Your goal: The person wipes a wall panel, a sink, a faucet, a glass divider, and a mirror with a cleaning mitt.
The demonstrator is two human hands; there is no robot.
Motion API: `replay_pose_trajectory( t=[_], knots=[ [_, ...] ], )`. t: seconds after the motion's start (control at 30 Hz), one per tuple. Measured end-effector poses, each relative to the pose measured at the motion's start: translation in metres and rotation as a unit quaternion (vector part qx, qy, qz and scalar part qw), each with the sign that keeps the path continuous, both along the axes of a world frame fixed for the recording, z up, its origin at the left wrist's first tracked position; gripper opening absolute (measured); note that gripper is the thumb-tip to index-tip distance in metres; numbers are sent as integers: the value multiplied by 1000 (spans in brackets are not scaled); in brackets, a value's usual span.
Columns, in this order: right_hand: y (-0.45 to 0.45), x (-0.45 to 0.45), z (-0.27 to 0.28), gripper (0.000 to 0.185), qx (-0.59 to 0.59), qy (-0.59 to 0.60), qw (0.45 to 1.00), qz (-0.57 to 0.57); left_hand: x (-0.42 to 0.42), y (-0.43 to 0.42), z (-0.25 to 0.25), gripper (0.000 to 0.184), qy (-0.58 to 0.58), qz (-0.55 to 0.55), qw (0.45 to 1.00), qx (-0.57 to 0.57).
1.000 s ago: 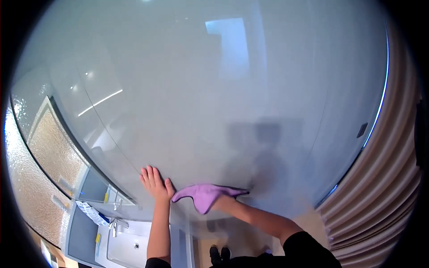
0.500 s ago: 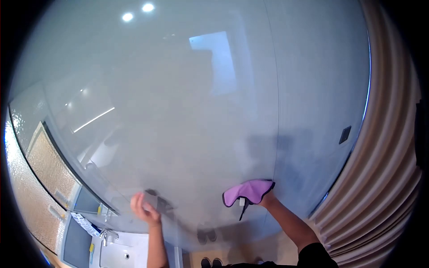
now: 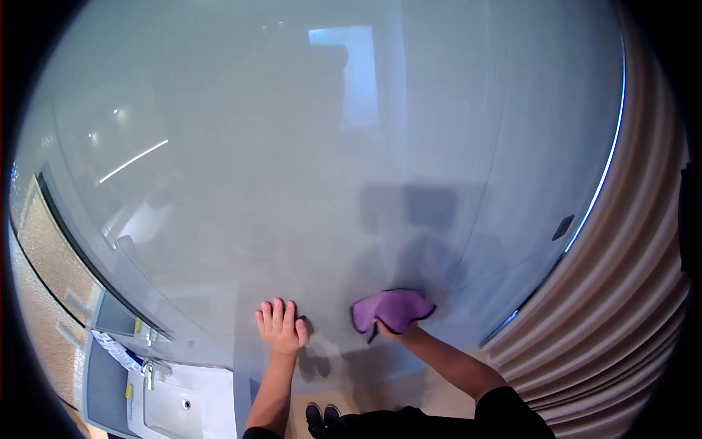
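Note:
A purple cloth (image 3: 395, 306) with dark edging lies against the glossy grey wall panel (image 3: 278, 205) in front of me. My right hand (image 3: 387, 331) holds the cloth there; most of its fingers are hidden under the fabric. To the left, my left hand (image 3: 281, 331) rests flat at the panel with its fingers spread and nothing in it. Reflections of lights and of both arms show in the panel's surface.
A white sink (image 3: 172, 406) with a chrome faucet (image 3: 150, 371) is at lower left, with a yellow item (image 3: 129, 391) beside it. A mirror cabinet (image 3: 58, 249) stands above. A pleated beige curtain (image 3: 614, 271) hangs on the right, near a small dark wall plate (image 3: 562, 227).
My left hand has moved right and flattened against the panel with fingers spread. The cloth and right hand have shifted slightly left. My view has also shifted.

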State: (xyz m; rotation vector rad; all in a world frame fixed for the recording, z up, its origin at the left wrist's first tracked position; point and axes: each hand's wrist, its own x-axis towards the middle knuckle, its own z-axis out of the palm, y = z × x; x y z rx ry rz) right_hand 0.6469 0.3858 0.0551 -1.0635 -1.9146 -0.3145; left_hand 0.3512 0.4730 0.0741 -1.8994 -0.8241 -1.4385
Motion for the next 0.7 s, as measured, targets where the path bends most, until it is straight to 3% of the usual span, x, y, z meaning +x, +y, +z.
replay_pose_trajectory(
  t=[0.1, 0.2, 0.23, 0.3, 0.43, 0.53, 0.57, 0.63, 0.7],
  knots=[
    [21, -52, 49, 35, -97, 22, 985, 138, 3, 1, -3, 50, 8, 11, 1000, 8],
    [13, -98, 91, 34, -148, 12, 980, 136, 4, 2, -3, 49, 3, 4, 1000, 5],
    [15, -105, 84, 34, -149, 18, 981, 125, 4, 5, -4, 49, 7, -8, 1000, 3],
    [19, -107, 67, 34, -43, 12, 996, 80, 6, 6, -5, 50, -3, 2, 1000, 8],
    [27, -99, 43, 35, -52, 18, 997, 57, -2, 12, -4, 58, 51, 48, 997, 25],
    [27, -80, 49, 27, -101, 96, 987, 86, -2, 9, 7, 58, 40, 22, 999, 25],
    [24, -69, 57, 21, -149, 175, 955, 189, -8, 5, 2, 57, 44, 28, 998, -21],
    [16, -41, 74, 17, -234, 313, 836, 386, -12, 7, 2, 56, 41, 22, 999, -14],
    [10, -2, 67, 21, -223, 362, 793, 437, -14, 10, 6, 54, 38, 16, 999, 5]
  ],
)
